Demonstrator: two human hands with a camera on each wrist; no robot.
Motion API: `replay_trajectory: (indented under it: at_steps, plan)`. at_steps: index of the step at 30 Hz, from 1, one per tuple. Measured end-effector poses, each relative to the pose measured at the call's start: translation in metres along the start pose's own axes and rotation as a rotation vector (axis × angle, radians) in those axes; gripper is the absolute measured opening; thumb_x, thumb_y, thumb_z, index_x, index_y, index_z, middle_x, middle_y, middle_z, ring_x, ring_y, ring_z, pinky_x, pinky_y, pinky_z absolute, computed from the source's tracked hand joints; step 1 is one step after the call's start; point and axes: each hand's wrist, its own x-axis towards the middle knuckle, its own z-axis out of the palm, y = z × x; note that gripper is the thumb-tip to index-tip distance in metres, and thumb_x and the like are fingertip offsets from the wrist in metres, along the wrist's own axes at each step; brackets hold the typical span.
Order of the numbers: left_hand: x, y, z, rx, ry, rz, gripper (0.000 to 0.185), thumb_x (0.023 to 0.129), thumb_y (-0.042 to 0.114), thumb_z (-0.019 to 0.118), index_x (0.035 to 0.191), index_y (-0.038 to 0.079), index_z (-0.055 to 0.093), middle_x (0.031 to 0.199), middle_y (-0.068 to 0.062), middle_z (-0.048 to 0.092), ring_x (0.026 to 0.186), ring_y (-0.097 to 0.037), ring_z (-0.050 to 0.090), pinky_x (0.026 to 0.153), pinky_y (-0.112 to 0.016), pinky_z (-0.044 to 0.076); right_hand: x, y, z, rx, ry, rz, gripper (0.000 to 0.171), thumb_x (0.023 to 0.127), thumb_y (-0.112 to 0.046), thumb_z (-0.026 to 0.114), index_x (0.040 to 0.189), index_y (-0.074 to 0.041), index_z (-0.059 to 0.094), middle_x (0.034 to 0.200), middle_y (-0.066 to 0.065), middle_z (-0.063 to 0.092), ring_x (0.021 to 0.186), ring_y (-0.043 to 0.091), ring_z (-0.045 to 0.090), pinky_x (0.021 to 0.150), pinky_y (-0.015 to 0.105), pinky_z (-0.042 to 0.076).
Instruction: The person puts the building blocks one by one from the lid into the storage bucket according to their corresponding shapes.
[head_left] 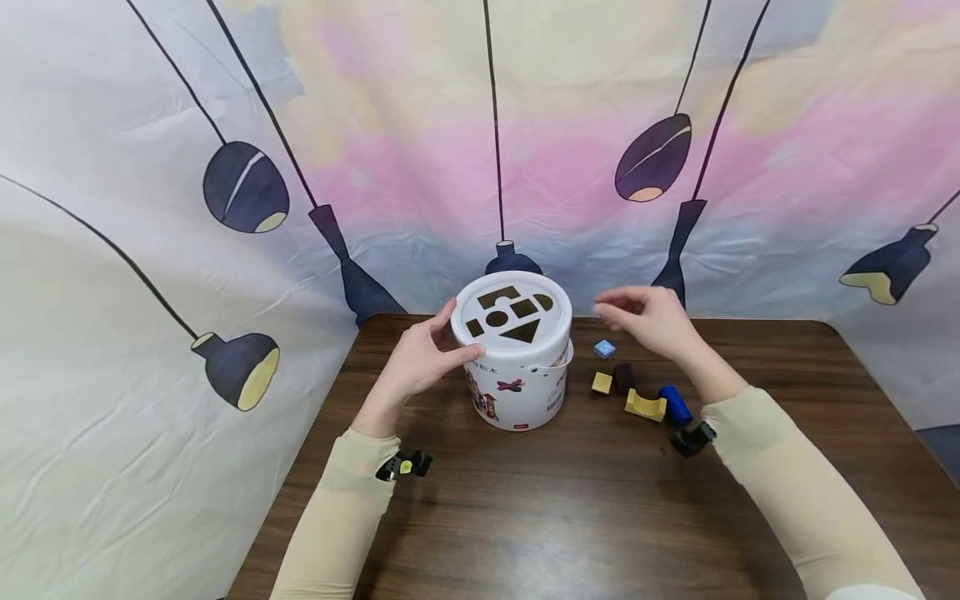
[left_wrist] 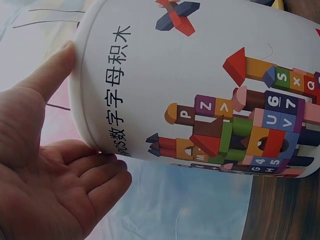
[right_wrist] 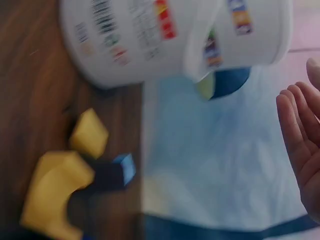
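A white bucket (head_left: 517,392) stands on the table, its white lid (head_left: 480,337) pierced with several shaped holes. My left hand (head_left: 420,358) spans the left side of the lid, thumb at the near rim. In the left wrist view, its fingers (left_wrist: 102,175) lie loosely extended along the rim, the palm off the bucket. To the right of the lid, my right hand (head_left: 648,321) hovers in the air with no object visible in it. Below it lie a light blue block (head_left: 604,349), a yellow block (head_left: 602,383), a dark brown block (head_left: 624,378), a yellow arch block (head_left: 646,406) and a blue cylinder (head_left: 676,405).
The brown wooden table (head_left: 540,517) reaches back to a cloth backdrop (head_left: 420,150) printed with hanging lamps. A white handle (head_left: 566,360) hangs at the bucket's right side. Each wrist carries a small black camera, one of them the right wrist camera (head_left: 692,439).
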Motion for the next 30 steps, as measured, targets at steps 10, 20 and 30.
replay_trajectory:
  at_steps: [10,20,30]
  plan:
    - [-0.001,0.001,0.000,-0.017,-0.001,0.002,0.101,0.089,0.046,0.088,0.168,0.013,0.034,0.166,-0.011,0.044,0.146,-0.023,0.051,0.117,-0.046,0.044,-0.050,0.060,-0.008,-0.069,-0.064,0.129,0.039,0.104,-0.042,0.073,0.129,-0.013,0.078,0.113,0.009,0.079,0.095,0.037,0.076,0.074,0.037,0.062]
    - [-0.001,-0.002,0.002,-0.020,0.009,0.000,0.102,0.088,0.046,0.088,0.168,0.015,0.034,0.165,-0.009,0.045,0.144,-0.020,0.052,0.117,-0.046,0.045,-0.086,0.095,-0.022,-0.151,-0.068,0.214,0.047,0.105,-0.042,0.071,0.136,-0.006,0.074,0.120,0.013,0.077,0.099,0.025,0.074,0.075,0.030,0.058]
    - [0.000,-0.003,0.002,-0.040,0.002,0.001,0.105,0.087,0.049,0.089,0.169,0.014,0.033,0.166,-0.009,0.043,0.145,-0.020,0.052,0.116,-0.046,0.045,-0.103,0.122,-0.022,-0.187,-0.145,0.345,0.055,0.104,-0.043,0.072,0.140,-0.001,0.069,0.124,0.020,0.073,0.092,0.022,0.072,0.074,0.036,0.059]
